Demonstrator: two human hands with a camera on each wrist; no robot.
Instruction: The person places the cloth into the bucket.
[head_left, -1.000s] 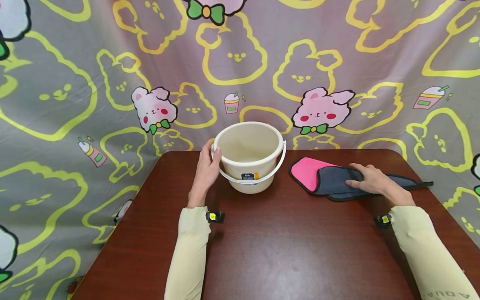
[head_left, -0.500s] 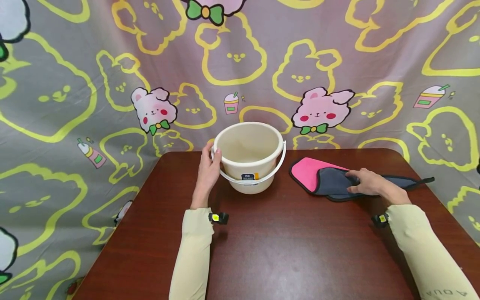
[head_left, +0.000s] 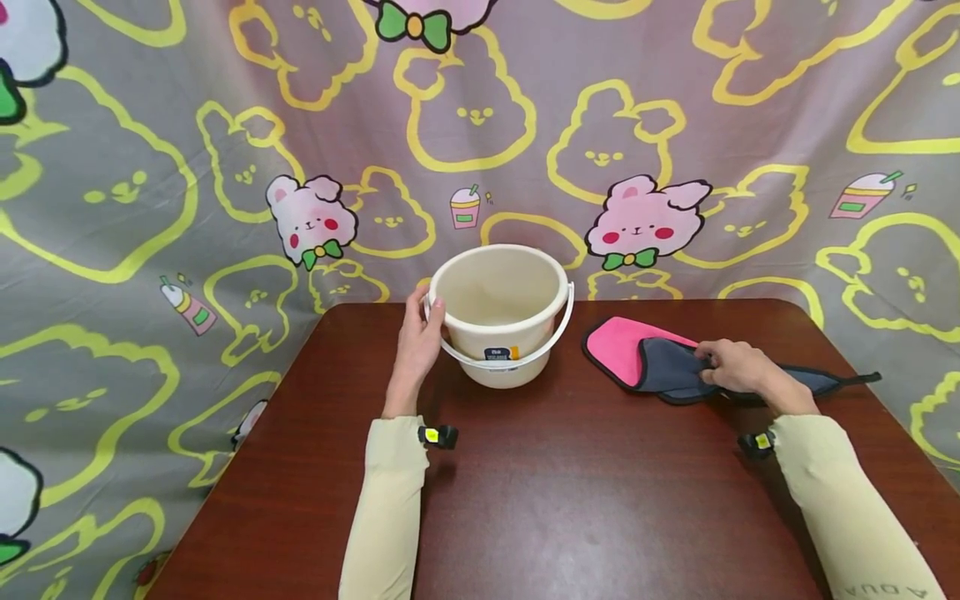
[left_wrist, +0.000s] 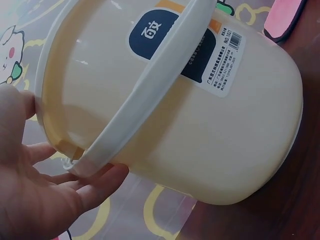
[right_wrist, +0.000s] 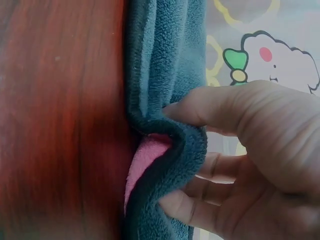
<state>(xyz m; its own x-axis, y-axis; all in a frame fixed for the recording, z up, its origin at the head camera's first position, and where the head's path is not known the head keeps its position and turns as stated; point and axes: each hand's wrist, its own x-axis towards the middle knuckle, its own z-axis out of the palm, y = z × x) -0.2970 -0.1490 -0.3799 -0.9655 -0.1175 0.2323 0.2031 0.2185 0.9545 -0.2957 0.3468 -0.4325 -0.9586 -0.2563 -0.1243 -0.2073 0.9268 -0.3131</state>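
- Left hand (head_left: 417, 343): curled on the left edge of the bucket (head_left: 480, 342), thumb at the rim, fingers outside where the handle (left_wrist: 150, 90) joins.
- Right hand (head_left: 741, 369): well to the right of the bucket, pinching a fold of the cloth (head_left: 667, 364) between thumb and fingers.
- The cloth lies just right of the bucket, apart from it, partly folded: grey plush outward, pink side (head_left: 615, 350) showing at the end nearest the bucket, dark edging all round. It should be light, limp and hard to damage; a pinch through the plush ought to hold well, though single layers may slip out of the fold. The edging looks like a firmer place to grip.
- The bucket stands upright, looks like thin, smooth plastic, and is probably light, stiff and apt to slide if bumped. The rim is the steadier hold; the handle is likely to swing.
- The handle hangs across the bucket's front, partly over the label (left_wrist: 227, 65); it could snag something brought in low. The mouth faces up, with nothing across it.
- The surface (head_left: 585, 492) runs under and in front of the bucket; the printed curtain (head_left: 525, 196) hangs close behind it, perhaps limiting reach there.
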